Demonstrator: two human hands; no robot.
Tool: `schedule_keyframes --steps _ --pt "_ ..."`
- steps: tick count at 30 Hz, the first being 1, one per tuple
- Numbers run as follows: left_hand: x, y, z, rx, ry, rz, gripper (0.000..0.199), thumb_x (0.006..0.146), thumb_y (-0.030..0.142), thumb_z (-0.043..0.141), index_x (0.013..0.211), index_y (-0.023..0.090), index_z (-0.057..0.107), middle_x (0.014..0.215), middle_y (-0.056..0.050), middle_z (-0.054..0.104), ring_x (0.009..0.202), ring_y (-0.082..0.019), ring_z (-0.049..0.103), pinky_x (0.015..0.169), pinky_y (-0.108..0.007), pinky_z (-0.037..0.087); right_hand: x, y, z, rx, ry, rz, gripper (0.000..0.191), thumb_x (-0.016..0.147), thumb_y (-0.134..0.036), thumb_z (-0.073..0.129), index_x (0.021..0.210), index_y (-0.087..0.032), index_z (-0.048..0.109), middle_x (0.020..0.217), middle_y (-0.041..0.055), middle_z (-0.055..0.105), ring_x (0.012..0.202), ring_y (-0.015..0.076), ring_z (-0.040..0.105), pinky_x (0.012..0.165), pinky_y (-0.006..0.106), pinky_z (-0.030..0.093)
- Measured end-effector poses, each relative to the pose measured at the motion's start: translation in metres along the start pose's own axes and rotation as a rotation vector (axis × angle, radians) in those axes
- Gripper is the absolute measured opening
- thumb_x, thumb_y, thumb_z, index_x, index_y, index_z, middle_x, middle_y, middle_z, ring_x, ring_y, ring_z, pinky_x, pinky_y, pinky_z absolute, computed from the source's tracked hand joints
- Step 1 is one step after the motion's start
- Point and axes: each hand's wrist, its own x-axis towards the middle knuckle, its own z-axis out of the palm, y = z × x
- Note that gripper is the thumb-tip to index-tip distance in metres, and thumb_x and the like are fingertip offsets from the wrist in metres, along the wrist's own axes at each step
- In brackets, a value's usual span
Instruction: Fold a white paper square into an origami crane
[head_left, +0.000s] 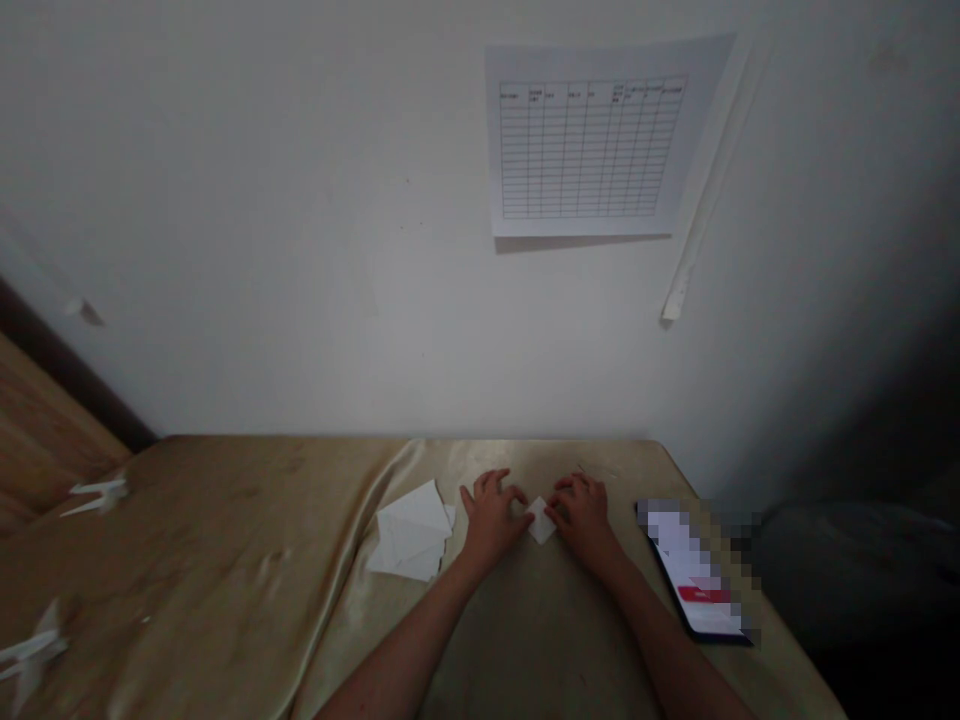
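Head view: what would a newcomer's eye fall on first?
Probably the printed grid sheet on the pale wall, upper right of centre. Next, the left hand and right hand, low near the middle, at a small white paper diamond. The lit phone to their right also stands out.

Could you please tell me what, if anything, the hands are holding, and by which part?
A small folded white paper: the left hand touches its left corner, the right hand its right corner. Whether they pinch or merely press it cannot be told.
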Motion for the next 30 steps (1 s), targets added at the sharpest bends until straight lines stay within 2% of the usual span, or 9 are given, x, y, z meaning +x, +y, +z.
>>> schedule_keyframes --steps 3,7,12,21,30 --pt "-0.002 -0.001 0.001 0.017 -0.011 0.050 0.035 0.077 0.032 0.076 0.110 0.043 0.071 0.149 0.000 0.045 0.141 -0.031 0.031 0.114 -0.070 0.009 -0.002 -0.002 0.000 -0.010 0.006 -0.001 0.015 0.089 -0.036 0.060 0.094 -0.028 0.071 0.117 0.0072 0.061 0.128 0.0312 0.040 0.110 0.057 0.023" --pt "-0.004 -0.001 0.001 0.048 -0.048 0.120 0.031 0.080 0.032 0.075 0.106 0.048 0.073 0.152 0.002 0.042 0.142 -0.033 0.029 0.113 -0.073 0.001 -0.002 -0.001 0.000 0.001 0.019 0.002 0.017 0.086 -0.035 0.063 0.100 -0.030 0.071 0.117 0.0069 0.060 0.127 0.0310 0.040 0.109 0.057 0.024" --pt "-0.004 0.000 -0.002 0.079 -0.034 0.158 0.021 0.084 0.038 0.071 0.103 0.046 0.075 0.152 0.001 0.043 0.141 -0.034 0.030 0.112 -0.074 -0.006 -0.001 0.004 -0.003 0.003 0.014 0.015 0.012 0.083 -0.032 0.065 0.093 -0.032 0.073 0.115 0.0062 0.061 0.123 0.0300 0.043 0.108 0.054 0.025" --pt "0.003 0.004 0.001 0.092 0.003 0.174 0.011 0.081 0.039 0.074 0.091 0.039 0.078 0.152 0.000 0.044 0.141 -0.035 0.031 0.111 -0.076 -0.007 0.000 0.009 -0.004 0.016 0.005 0.046 0.010 0.082 -0.034 0.067 0.090 -0.032 0.073 0.113 0.0047 0.062 0.119 0.0284 0.044 0.105 0.051 0.027" --pt "0.010 0.004 -0.002 0.085 -0.065 0.149 0.014 0.075 0.042 0.079 0.089 0.039 0.078 0.154 0.003 0.041 0.143 -0.036 0.027 0.109 -0.078 -0.006 -0.001 0.008 -0.006 0.031 0.007 0.044 0.011 0.084 -0.035 0.065 0.090 -0.032 0.073 0.109 0.0056 0.064 0.114 0.0282 0.047 0.102 0.050 0.030"
